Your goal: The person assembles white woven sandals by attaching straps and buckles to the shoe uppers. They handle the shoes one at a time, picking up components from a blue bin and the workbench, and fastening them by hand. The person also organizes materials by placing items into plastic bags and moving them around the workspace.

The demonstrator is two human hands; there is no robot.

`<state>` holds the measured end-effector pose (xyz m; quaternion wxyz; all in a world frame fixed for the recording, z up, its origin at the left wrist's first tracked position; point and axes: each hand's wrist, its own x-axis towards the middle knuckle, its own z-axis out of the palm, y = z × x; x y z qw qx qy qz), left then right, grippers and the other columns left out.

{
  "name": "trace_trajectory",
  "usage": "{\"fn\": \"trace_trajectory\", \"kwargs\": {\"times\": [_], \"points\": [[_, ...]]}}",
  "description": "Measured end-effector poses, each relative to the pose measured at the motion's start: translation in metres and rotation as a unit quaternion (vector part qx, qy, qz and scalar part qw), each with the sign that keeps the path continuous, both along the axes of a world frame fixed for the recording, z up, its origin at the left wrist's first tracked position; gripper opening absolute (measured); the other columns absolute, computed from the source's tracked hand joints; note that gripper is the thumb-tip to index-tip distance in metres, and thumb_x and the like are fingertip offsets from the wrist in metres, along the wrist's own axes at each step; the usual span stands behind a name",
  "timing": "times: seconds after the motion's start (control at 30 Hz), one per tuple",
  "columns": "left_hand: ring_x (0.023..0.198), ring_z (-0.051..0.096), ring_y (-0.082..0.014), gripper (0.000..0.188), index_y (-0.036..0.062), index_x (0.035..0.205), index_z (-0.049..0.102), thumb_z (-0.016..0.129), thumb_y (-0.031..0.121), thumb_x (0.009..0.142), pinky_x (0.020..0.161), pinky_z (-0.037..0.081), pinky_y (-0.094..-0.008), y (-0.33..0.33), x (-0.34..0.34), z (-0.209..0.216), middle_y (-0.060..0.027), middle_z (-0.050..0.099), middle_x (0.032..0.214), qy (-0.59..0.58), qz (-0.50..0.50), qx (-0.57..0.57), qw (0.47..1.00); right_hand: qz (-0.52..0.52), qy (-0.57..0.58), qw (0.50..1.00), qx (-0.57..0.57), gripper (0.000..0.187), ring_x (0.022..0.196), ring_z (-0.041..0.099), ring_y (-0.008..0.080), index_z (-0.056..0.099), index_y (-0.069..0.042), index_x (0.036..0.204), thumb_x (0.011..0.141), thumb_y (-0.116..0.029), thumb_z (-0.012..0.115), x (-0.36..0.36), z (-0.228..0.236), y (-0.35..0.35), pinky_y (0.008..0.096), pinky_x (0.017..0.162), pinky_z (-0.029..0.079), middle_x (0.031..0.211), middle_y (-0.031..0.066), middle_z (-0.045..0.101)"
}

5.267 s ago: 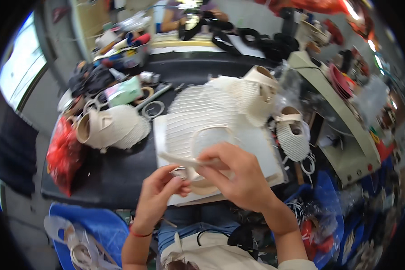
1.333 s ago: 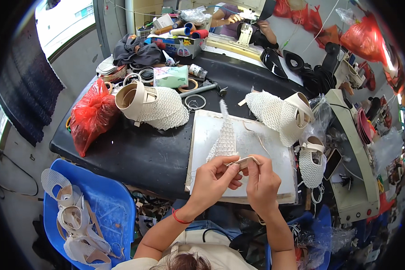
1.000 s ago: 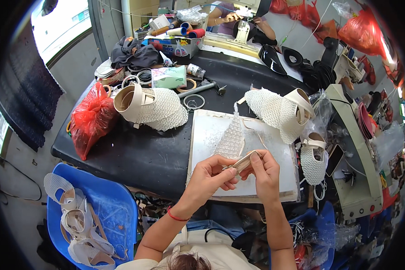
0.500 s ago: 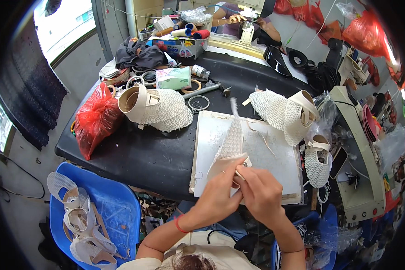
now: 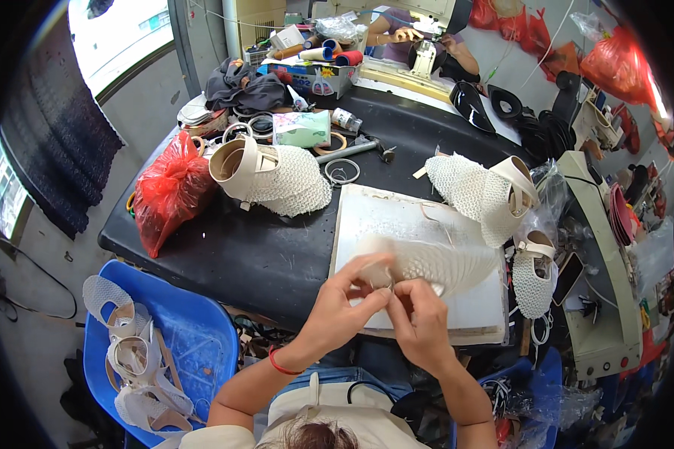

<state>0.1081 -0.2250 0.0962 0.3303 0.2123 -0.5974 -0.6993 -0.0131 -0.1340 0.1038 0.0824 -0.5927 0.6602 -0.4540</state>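
Observation:
Over the white board (image 5: pixel 363 224), a cream woven shoe upper (image 5: pixel 453 266) is smeared by motion, its mesh part stretching to the right. My left hand (image 5: pixel 352 299) is closed with thumb and fingertips pinching its near edge. Close beside it, my right hand (image 5: pixel 423 318) pinches the same edge, the fingertips of both hands nearly touching. Whatever small part lies between the fingertips is hidden. Beyond the board's far right corner rest stacked woven uppers (image 5: pixel 464 183) with a cream strap. Another such stack (image 5: pixel 296 179) lies left of the board.
A red plastic bag (image 5: pixel 171 191) sits on the black table (image 5: pixel 277 247) at left. Below it, a blue bin (image 5: pixel 202 337) holds several cream uppers. A hammer (image 5: pixel 344 147) and rings lie farther back. One more woven upper (image 5: pixel 534 280) is right of the board. Across the table, a person works.
The shoe upper has swung from pointing away from me to lying out toward the right. My hands have turned and moved slightly apart, still pinching it. The whole view has shifted a little.

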Motion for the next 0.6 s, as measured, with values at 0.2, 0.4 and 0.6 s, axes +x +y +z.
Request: {"fn": "trace_trajectory", "kwargs": {"times": [0.2, 0.4, 0.6], "points": [[0.085, 0.053, -0.0054, 0.027, -0.0016, 0.110, 0.052, 0.059, 0.001, 0.084, 0.078, 0.046, -0.0212, -0.002, -0.011, 0.005, 0.0006, 0.053, 0.090, 0.012, 0.004, 0.004, 1.000, -0.004, -0.127, 0.992, -0.012, 0.007, 0.058, 0.056, 0.0093, 0.057, 0.002, 0.092, 0.088, -0.003, 0.053, -0.003, 0.000, 0.001, 0.0220, 0.050, 0.044, 0.072, 0.0047, 0.057], [0.083, 0.056, -0.0080, 0.022, -0.0014, 0.102, 0.056, 0.063, 0.000, 0.082, 0.075, 0.047, -0.0210, 0.008, -0.025, 0.000, -0.0024, 0.056, 0.089, 0.023, 0.078, -0.170, 0.982, -0.032, -0.133, 0.987, -0.081, 0.017, 0.062, 0.055, 0.0087, 0.060, 0.000, 0.102, 0.085, -0.004, 0.059, -0.019, 0.021, 0.005, 0.0217, 0.053, 0.043, 0.073, 0.0030, 0.057], [0.080, 0.060, -0.0251, 0.023, 0.0004, 0.097, 0.058, 0.063, -0.006, 0.075, 0.067, 0.048, -0.0322, 0.015, -0.034, -0.002, -0.0140, 0.058, 0.089, 0.014, 0.194, -0.363, 0.911, 0.064, -0.423, 0.903, -0.051, 0.015, 0.065, 0.058, 0.0090, 0.058, 0.000, 0.101, 0.087, -0.006, 0.058, -0.021, 0.003, 0.012, 0.0207, 0.054, 0.043, 0.076, 0.0025, 0.060]]}}
